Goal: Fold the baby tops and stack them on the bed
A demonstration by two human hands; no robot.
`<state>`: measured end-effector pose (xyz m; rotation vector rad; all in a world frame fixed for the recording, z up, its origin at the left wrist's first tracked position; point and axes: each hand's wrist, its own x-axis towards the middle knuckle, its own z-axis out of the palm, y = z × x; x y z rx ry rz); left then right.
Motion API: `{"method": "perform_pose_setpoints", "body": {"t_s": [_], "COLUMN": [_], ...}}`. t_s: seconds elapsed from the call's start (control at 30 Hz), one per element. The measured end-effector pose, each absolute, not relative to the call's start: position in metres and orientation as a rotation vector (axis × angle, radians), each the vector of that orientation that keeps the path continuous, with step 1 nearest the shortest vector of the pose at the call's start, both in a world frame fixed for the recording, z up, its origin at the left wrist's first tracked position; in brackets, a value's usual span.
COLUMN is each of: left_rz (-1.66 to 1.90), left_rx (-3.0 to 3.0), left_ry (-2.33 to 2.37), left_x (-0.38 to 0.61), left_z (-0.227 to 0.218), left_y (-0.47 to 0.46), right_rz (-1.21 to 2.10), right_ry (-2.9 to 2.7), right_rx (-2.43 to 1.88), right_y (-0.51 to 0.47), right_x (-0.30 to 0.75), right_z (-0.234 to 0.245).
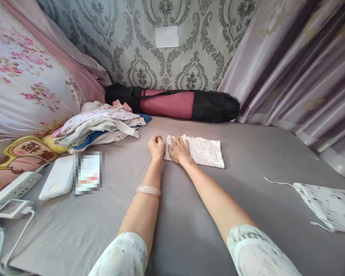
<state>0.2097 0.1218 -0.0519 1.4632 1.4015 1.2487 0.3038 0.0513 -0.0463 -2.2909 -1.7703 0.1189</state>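
Note:
A folded cloth [205, 150], white with a small faded print, lies flat on the grey bed sheet [184, 214]. My right hand [179, 150] rests palm down on its left part, fingers spread. Just beyond the cloth's left edge is my left hand [156, 147], its fingers curled in and nothing visible in them. A pale bangle [148, 190] sits on my left forearm.
A pile of folded clothes [100, 126] is at the back left. A pink and black rolled bag [166, 104] lies along the wall. At left are a white power bank [59, 177] and a power strip [17, 191] with cables. Another printed cloth with strings [330, 205] lies at right.

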Motion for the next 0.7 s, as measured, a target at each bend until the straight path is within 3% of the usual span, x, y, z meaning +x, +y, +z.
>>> {"method": "perform_pose_setpoints", "body": {"t_s": [0.4,0.7], "left_rz": [1.231,1.146], "left_rx": [1.559,2.096], "left_ry": [1.397,1.240], "left_x": [0.211,0.228], "left_z": [-0.049,-0.040], "left_y": [0.119,0.101], "right_rz": [0.207,0.046], "right_ry": [-1.745,-1.651], "right_rx": [-2.218,-2.386], "right_y": [0.042,0.006], "right_x": [0.317,0.354], "right_z": [-0.029,-0.038]}}
